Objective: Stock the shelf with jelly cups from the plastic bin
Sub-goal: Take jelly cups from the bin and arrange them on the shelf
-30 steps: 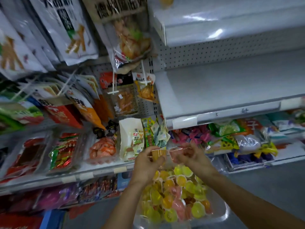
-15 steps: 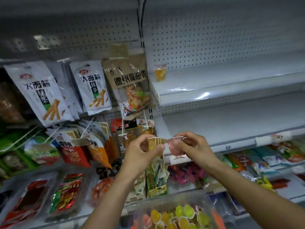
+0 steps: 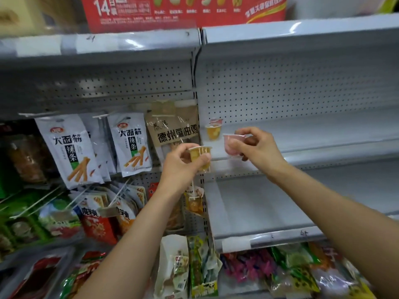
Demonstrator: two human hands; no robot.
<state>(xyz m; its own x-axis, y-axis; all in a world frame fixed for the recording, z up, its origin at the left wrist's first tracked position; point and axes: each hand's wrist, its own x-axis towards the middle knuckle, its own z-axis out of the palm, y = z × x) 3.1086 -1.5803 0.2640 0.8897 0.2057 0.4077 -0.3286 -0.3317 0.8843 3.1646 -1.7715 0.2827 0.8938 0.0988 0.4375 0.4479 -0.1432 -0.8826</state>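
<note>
Grey metal shelving (image 3: 302,33) with a perforated back panel (image 3: 302,87) fills the view, its right-hand tiers catching pale glare along their front edges, while white snack packets (image 3: 67,149) hang from hooks on the left, a red carton (image 3: 183,11) sits on top and bagged goods (image 3: 291,268) crowd the lowest tier.

2 small plastic jelly cups (image 3: 213,132) stand at the left end of the grey metal shelf (image 3: 323,130), 1 behind the other; hanging white snack packets (image 3: 131,143) lie left.
</note>
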